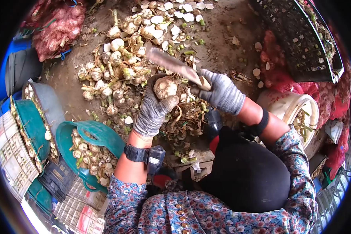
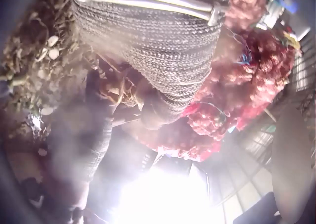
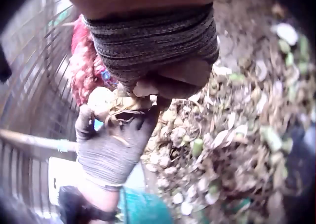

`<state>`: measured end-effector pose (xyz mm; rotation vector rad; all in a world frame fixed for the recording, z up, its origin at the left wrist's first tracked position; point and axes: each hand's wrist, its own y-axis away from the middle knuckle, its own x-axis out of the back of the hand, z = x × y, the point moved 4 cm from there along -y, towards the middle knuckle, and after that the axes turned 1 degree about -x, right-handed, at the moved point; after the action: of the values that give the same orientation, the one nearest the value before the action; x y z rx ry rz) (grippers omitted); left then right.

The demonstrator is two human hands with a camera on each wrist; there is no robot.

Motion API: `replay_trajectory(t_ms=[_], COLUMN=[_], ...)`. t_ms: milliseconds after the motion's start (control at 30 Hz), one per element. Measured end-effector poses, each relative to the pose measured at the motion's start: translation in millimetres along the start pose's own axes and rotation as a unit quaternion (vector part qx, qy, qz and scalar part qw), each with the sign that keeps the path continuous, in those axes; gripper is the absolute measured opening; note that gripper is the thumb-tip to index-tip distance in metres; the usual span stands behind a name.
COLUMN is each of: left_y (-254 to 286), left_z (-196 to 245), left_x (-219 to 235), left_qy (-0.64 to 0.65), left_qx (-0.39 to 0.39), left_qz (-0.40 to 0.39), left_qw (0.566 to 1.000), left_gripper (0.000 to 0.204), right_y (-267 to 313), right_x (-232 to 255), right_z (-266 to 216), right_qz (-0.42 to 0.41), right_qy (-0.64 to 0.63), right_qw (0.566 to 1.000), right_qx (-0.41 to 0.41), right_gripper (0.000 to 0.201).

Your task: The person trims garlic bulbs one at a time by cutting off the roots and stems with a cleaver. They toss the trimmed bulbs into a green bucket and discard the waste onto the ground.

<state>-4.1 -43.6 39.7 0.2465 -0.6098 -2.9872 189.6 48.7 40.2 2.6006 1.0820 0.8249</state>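
In the head view a gloved left hand [image 1: 152, 111] holds a garlic bulb [image 1: 165, 87], its root side facing up, with the thumb along its lower edge. The gloved right hand [image 1: 223, 91] grips the handle of a knife [image 1: 175, 66], whose blurred blade points up and left over the pile, above the bulb. Heaped garlic bulbs with stems [image 1: 117, 58] lie just beyond the left hand. In the right wrist view the left hand [image 3: 111, 147] is around a bulb [image 3: 101, 101], close beside the right hand [image 3: 170, 76]. Glare covers much of the left wrist view.
A teal basket [image 1: 62, 136] of trimmed bulbs stands at the lower left. Red net sacks [image 1: 60, 29] lie at the upper left. At the right are a black crate [image 1: 292, 43] and a white bucket [image 1: 312, 105]. Dry peelings [image 1: 187, 117] are heaped below the hands.
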Motion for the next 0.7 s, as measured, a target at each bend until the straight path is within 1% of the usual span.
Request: replay_trajectory(t_ms=[33, 67, 133, 167, 200, 233, 267, 300, 367, 400, 433, 467, 500, 533, 567, 600, 633, 667, 700], left_y=[-2, -4, 7, 15, 9, 5, 4, 7, 9, 9, 11, 13, 17, 15, 15, 11, 12, 13, 12], left_z=[-7, -29, -131, -124, -108, -92, -73, -52, -45, -57, -63, -67, -72, -75, -79, -67, -47, -24, -26], left_x=[8, 17, 43, 44, 38, 32, 27, 16, 12, 18, 19, 20, 20, 20, 20, 13, 9, 0, -1], left_qy=[-0.178, -0.348, -0.277, 0.068, 0.378, 0.629, 0.46, 0.265, 0.196, 0.332, 0.408, 0.481, 0.5, 0.404, 0.291, 0.178, -0.011, -0.2, -0.095], left_qx=[-0.086, -0.168, -0.137, 0.068, 0.183, 0.304, 0.23, 0.143, 0.085, 0.12, 0.156, 0.194, 0.236, 0.193, 0.152, 0.116, 0.017, -0.084, -0.033], left_qz=[-0.003, -0.008, -0.09, -0.061, -0.074, -0.016, -0.041, -0.064, -0.091, -0.096, -0.096, -0.089, -0.079, -0.085, -0.083, -0.073, -0.058, -0.042, -0.01], left_qw=[0.98, 0.922, 0.947, 0.993, 0.905, 0.716, 0.857, 0.951, 0.973, 0.931, 0.894, 0.851, 0.83, 0.89, 0.941, 0.974, 0.998, 0.975, 0.995], left_gripper=[0.07, 0.075, 0.057, 0.053, 0.056, 0.06, 0.058, 0.056, 0.055, 0.056, 0.056, 0.056, 0.056, 0.057, 0.058, 0.06, 0.06, 0.061, 0.064], right_y=[6, 11, 17, 19, 20, 21, 22, 22, 22, 21, 20, 19, 18, 15, 12, 9, 8, 6, 5], right_x=[5, 8, 3, 2, 0, -2, -3, -3, -6, -8, -9, -11, -15, -15, -14, -14, -17, -21, -25], right_z=[-11, -21, -32, -38, -42, -44, -45, -47, -44, -42, -40, -36, -27, -21, -17, -12, -7, -1, 6], right_qz=[-0.013, -0.024, -0.073, -0.094, -0.116, -0.11, -0.107, -0.103, -0.084, -0.095, -0.106, -0.116, -0.105, -0.111, -0.117, -0.124, -0.13, -0.123, -0.115], right_qy=[0.061, 0.123, 0.215, 0.233, 0.25, 0.252, 0.252, 0.251, 0.247, 0.253, 0.259, 0.265, 0.257, 0.264, 0.271, 0.276, 0.281, 0.276, 0.272], right_qw=[0.996, 0.986, 0.964, 0.957, 0.95, 0.947, 0.948, 0.949, 0.951, 0.95, 0.948, 0.947, 0.95, 0.949, 0.948, 0.948, 0.946, 0.947, 0.948], right_qx=[0.056, 0.111, 0.136, 0.142, 0.149, 0.166, 0.165, 0.163, 0.166, 0.157, 0.149, 0.141, 0.145, 0.131, 0.116, 0.101, 0.097, 0.108, 0.119], right_gripper=[0.036, 0.031, 0.023, 0.021, 0.019, 0.017, 0.017, 0.016, 0.016, 0.018, 0.019, 0.02, 0.025, 0.026, 0.027, 0.028, 0.03, 0.03, 0.03])
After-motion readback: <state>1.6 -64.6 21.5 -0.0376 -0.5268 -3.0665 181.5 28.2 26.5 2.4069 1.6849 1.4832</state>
